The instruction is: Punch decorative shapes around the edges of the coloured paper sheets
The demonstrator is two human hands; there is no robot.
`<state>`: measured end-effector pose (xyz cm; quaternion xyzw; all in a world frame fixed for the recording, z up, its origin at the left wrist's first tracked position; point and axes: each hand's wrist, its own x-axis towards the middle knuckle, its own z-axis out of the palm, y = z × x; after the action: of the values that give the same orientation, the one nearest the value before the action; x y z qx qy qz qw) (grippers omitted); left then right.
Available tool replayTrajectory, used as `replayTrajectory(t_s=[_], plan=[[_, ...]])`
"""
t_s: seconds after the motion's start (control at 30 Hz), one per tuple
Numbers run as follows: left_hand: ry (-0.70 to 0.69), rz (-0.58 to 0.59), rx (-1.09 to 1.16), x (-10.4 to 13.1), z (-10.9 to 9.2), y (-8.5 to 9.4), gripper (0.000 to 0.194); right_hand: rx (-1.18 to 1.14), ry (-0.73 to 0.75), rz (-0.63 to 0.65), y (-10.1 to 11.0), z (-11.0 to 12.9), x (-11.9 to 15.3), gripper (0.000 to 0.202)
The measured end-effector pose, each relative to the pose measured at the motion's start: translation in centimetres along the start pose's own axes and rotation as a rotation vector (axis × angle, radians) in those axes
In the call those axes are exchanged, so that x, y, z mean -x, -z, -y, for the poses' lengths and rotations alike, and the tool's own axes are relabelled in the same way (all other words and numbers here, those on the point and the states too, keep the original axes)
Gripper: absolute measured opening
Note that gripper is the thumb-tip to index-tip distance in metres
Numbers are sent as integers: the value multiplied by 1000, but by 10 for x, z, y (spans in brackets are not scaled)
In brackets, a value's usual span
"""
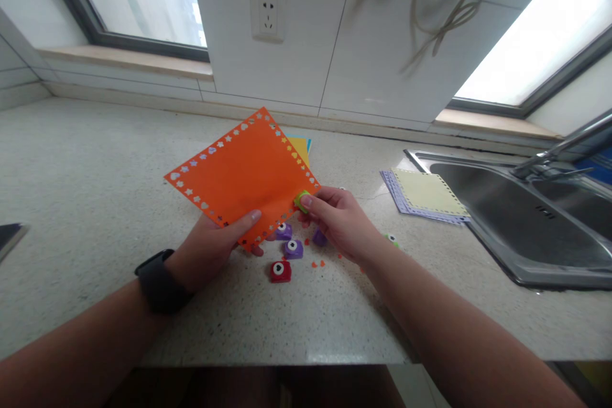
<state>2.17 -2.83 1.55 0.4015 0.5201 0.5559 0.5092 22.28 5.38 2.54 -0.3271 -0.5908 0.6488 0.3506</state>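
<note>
My left hand (pixel 229 234) grips an orange sheet of paper (pixel 243 169) near its lower corner, thumb on top and fingers beneath. Shaped holes, such as hearts and stars, run along the sheet's edges. In my right hand (pixel 337 213) is a green craft punch (pixel 303 201), pinched at the sheet's right-hand edge. Just below the sheet, purple punches (pixel 293 248) and a red punch with a heart mark (pixel 280 271) rest on the counter. Another purple punch (pixel 319 238) is partly hidden by my right hand. Small orange cut-outs (pixel 322 264) lie scattered nearby.
Cream and lilac punched sheets (pixel 425 192) are stacked at the right, overlapping the rim of a steel sink (pixel 521 279). Yellow paper (pixel 299 148) shows behind the orange sheet. Beside my right forearm is a green punch (pixel 392 240). A dark flat object (pixel 10 236) lies far left.
</note>
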Motion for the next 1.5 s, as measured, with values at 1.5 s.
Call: replayTrajectory(t_s=[1.5], plan=[[4, 31, -12, -2, 8, 5, 35, -81, 58, 16, -4, -1, -3, 20]])
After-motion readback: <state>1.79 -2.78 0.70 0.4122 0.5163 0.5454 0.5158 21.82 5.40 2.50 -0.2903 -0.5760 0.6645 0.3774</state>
